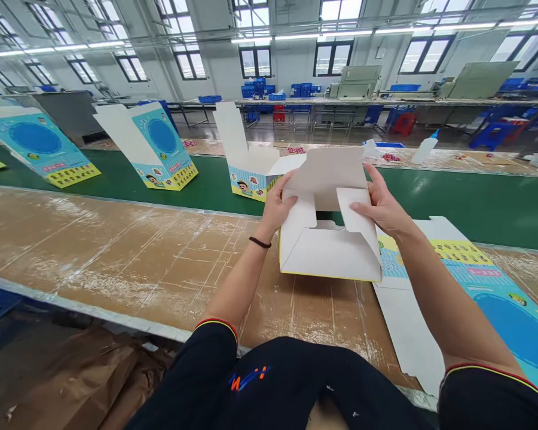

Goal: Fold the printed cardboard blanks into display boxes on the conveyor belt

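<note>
A cardboard box (332, 254) is held in front of me, its white inner flaps facing up and toward me. My left hand (278, 206) grips its left side, thumb over a folded side flap. On the opposite side my right hand (383, 203) presses its thumb on the right side flap, fingers behind the card. Between the flaps there is a gap, and a wide flap stands up at the back. Just beyond my left hand, an open box with blue and yellow print (250, 179) stands on the green belt. Flat printed box blanks (461, 269) lie under my right forearm.
More part-folded boxes (161, 143) stand along the green belt (210, 179) to the left. A white squeeze bottle with a blue tip (425, 149) stands on the far ledge. The near worktop (116, 251) is covered in taped brown cardboard.
</note>
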`<action>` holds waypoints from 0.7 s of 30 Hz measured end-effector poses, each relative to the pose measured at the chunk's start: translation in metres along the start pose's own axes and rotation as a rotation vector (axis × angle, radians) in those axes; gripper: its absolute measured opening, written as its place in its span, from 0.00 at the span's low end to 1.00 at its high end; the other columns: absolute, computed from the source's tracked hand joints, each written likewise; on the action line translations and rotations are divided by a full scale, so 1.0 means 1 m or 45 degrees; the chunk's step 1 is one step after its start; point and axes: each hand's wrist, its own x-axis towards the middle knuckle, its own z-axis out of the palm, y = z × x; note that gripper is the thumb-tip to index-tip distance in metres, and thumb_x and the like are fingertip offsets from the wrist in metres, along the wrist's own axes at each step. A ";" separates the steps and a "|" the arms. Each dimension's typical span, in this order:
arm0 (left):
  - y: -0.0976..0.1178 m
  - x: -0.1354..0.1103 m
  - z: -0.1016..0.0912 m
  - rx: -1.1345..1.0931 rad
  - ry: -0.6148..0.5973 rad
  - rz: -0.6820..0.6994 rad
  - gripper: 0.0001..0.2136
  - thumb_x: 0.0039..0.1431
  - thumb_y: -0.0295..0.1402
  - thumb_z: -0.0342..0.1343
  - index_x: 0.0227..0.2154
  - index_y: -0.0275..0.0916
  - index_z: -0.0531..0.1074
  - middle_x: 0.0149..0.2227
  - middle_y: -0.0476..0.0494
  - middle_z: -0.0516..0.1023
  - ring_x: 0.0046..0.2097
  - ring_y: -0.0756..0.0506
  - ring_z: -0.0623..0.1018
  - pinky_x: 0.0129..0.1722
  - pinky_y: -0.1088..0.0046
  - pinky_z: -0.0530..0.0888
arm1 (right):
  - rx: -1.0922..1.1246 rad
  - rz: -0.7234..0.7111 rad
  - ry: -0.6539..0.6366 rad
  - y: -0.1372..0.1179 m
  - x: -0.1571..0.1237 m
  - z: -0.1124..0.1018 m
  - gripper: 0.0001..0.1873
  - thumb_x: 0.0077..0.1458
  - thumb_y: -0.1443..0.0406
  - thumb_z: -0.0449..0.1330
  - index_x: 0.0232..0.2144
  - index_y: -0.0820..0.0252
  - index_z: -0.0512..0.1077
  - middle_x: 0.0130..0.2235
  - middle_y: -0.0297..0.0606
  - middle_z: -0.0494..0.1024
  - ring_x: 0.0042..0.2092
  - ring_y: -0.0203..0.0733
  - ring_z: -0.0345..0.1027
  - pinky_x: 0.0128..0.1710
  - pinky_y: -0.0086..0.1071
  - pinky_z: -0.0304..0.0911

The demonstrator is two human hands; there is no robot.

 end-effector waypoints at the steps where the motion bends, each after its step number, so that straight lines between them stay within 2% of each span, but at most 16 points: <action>1: -0.003 -0.001 0.000 -0.007 0.047 0.042 0.23 0.50 0.28 0.52 0.52 0.41 0.73 0.58 0.40 0.73 0.63 0.41 0.70 0.66 0.58 0.66 | -0.077 -0.055 0.049 0.002 0.002 0.005 0.62 0.45 0.39 0.62 0.72 0.53 0.41 0.66 0.45 0.61 0.56 0.35 0.69 0.53 0.31 0.73; 2: -0.006 -0.003 0.001 -0.010 0.084 0.072 0.18 0.52 0.29 0.51 0.46 0.41 0.76 0.55 0.40 0.75 0.60 0.42 0.72 0.64 0.58 0.67 | -0.136 -0.107 0.118 0.005 0.003 0.009 0.51 0.48 0.42 0.61 0.68 0.55 0.55 0.63 0.43 0.65 0.55 0.35 0.69 0.55 0.31 0.72; 3: -0.008 -0.005 0.001 -0.007 0.101 0.091 0.14 0.53 0.28 0.50 0.39 0.41 0.78 0.51 0.40 0.76 0.58 0.42 0.74 0.63 0.57 0.68 | -0.169 -0.148 0.192 0.008 0.004 0.011 0.38 0.50 0.46 0.60 0.59 0.57 0.67 0.60 0.42 0.69 0.56 0.35 0.69 0.58 0.33 0.71; 4: -0.009 -0.006 0.001 0.003 0.091 0.102 0.12 0.53 0.28 0.50 0.33 0.41 0.79 0.48 0.40 0.76 0.56 0.42 0.74 0.63 0.57 0.68 | -0.179 -0.179 0.261 0.012 0.004 0.012 0.28 0.51 0.50 0.57 0.48 0.60 0.74 0.57 0.41 0.72 0.57 0.36 0.68 0.62 0.35 0.70; 5: -0.009 -0.008 0.001 0.020 0.057 0.106 0.11 0.53 0.28 0.50 0.29 0.41 0.78 0.46 0.40 0.75 0.55 0.42 0.74 0.63 0.56 0.68 | -0.177 -0.200 0.301 0.015 0.004 0.012 0.21 0.52 0.53 0.55 0.39 0.62 0.76 0.54 0.41 0.74 0.59 0.37 0.67 0.66 0.37 0.67; 7: -0.004 -0.010 0.001 0.084 -0.048 0.100 0.09 0.52 0.29 0.53 0.23 0.40 0.77 0.48 0.40 0.74 0.57 0.40 0.73 0.64 0.55 0.66 | -0.165 -0.196 0.269 0.019 0.002 0.009 0.19 0.52 0.56 0.51 0.28 0.62 0.76 0.52 0.40 0.75 0.65 0.39 0.61 0.73 0.41 0.60; 8: 0.000 -0.011 0.001 0.145 -0.115 0.088 0.07 0.52 0.31 0.55 0.24 0.40 0.77 0.50 0.39 0.73 0.59 0.39 0.71 0.66 0.54 0.64 | -0.186 -0.168 0.211 0.019 0.000 0.007 0.19 0.52 0.56 0.51 0.29 0.62 0.77 0.55 0.39 0.74 0.68 0.40 0.58 0.76 0.43 0.57; 9: 0.004 -0.010 0.000 0.223 -0.186 0.068 0.05 0.52 0.33 0.59 0.27 0.39 0.79 0.53 0.39 0.71 0.61 0.37 0.69 0.67 0.53 0.62 | -0.228 -0.132 0.150 0.018 -0.001 0.005 0.20 0.52 0.54 0.53 0.33 0.60 0.78 0.59 0.37 0.71 0.70 0.41 0.54 0.77 0.45 0.54; 10: 0.009 -0.009 0.000 0.312 -0.254 0.038 0.09 0.50 0.35 0.64 0.34 0.39 0.80 0.56 0.37 0.69 0.63 0.35 0.67 0.68 0.52 0.60 | -0.284 -0.091 0.097 0.016 -0.003 0.004 0.23 0.51 0.51 0.55 0.41 0.58 0.79 0.63 0.35 0.66 0.71 0.43 0.52 0.78 0.47 0.52; 12: 0.018 -0.006 0.001 0.517 -0.379 -0.047 0.28 0.44 0.37 0.70 0.52 0.38 0.76 0.60 0.34 0.65 0.65 0.32 0.64 0.69 0.50 0.57 | -0.409 -0.025 0.044 0.013 -0.004 0.003 0.38 0.46 0.46 0.62 0.58 0.53 0.71 0.69 0.36 0.56 0.72 0.47 0.49 0.78 0.50 0.50; 14: 0.025 -0.002 0.005 0.743 -0.476 -0.135 0.43 0.40 0.35 0.73 0.63 0.36 0.67 0.62 0.30 0.63 0.64 0.29 0.63 0.68 0.48 0.59 | -0.525 0.010 0.017 0.012 -0.002 0.004 0.51 0.43 0.43 0.65 0.67 0.53 0.62 0.69 0.41 0.52 0.70 0.50 0.49 0.76 0.52 0.50; 18: 0.028 0.000 0.020 1.120 -0.548 -0.175 0.50 0.35 0.33 0.76 0.65 0.37 0.63 0.59 0.28 0.65 0.58 0.25 0.66 0.60 0.45 0.65 | -0.725 0.038 0.037 0.019 0.005 0.008 0.49 0.45 0.45 0.64 0.66 0.55 0.62 0.65 0.47 0.57 0.62 0.49 0.54 0.71 0.52 0.56; 21: 0.027 -0.002 0.025 1.210 -0.536 -0.116 0.51 0.33 0.34 0.77 0.65 0.36 0.63 0.57 0.28 0.66 0.56 0.25 0.66 0.58 0.44 0.66 | -0.794 0.065 0.054 0.022 0.007 0.009 0.47 0.45 0.48 0.65 0.66 0.54 0.63 0.63 0.47 0.57 0.59 0.49 0.56 0.69 0.54 0.58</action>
